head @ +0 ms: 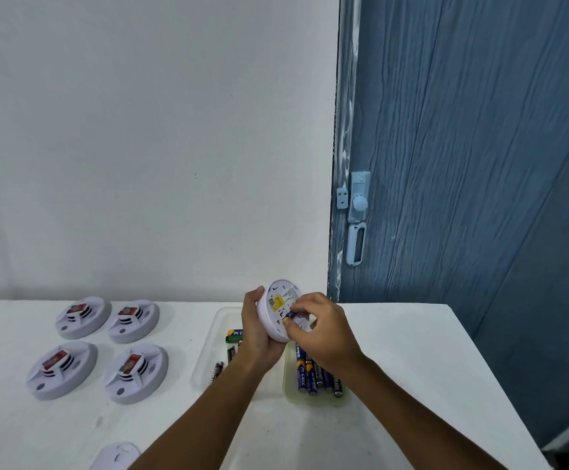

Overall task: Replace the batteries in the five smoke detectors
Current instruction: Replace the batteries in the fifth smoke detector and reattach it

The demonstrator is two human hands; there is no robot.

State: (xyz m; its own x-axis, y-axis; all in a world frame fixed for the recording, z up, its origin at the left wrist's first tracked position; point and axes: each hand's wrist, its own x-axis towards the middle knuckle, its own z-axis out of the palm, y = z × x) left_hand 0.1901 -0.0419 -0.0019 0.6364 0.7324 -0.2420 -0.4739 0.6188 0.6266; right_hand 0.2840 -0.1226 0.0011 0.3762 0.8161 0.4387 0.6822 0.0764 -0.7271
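Detector [278,308], light rigid plastic: left hand [257,329] grips rim at 9 o'clock; right hand [320,329] pinches small slippery battery [289,317] by its ends.

The white cover [115,456] was cut off by the frame's bottom edge. The right hand [320,329] hid part of the battery [289,317]. Detector label [281,300] print was illegible.

The smoke detector [278,312] looks like smooth matt white plastic with a yellow paper label, the batteries [313,371] wear glossy blue printed wrap, their tray [289,385] seems clear plastic, the table [412,351] is matt white, and the door [479,164] shows rough blue-painted wood grain.
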